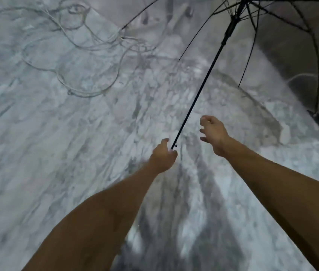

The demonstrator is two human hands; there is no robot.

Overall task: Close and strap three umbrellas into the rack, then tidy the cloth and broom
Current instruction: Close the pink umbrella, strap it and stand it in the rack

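Holding the umbrella (203, 83) by the bottom end of its shaft: left hand (163, 156) has its grip clenched around the handle, which is hidden inside the fist. Shaft runs up and to the right from the fist to the canopy at the top right corner. Canopy is open, clear film, black ribs spread out; its far edge reaches down near the floor (47, 153) at the right.

Right hand (214, 133) sits just right of the shaft, not touching it, grip released, fingers spread and slightly curled, grasping nothing.

Both forearms bare, stretched forward over a grey-white marbled floor. A loose white cable (80, 47) lies in loops on the floor at upper left, well apart from both hands. Frame is motion-blurred, so fine detail is unclear.
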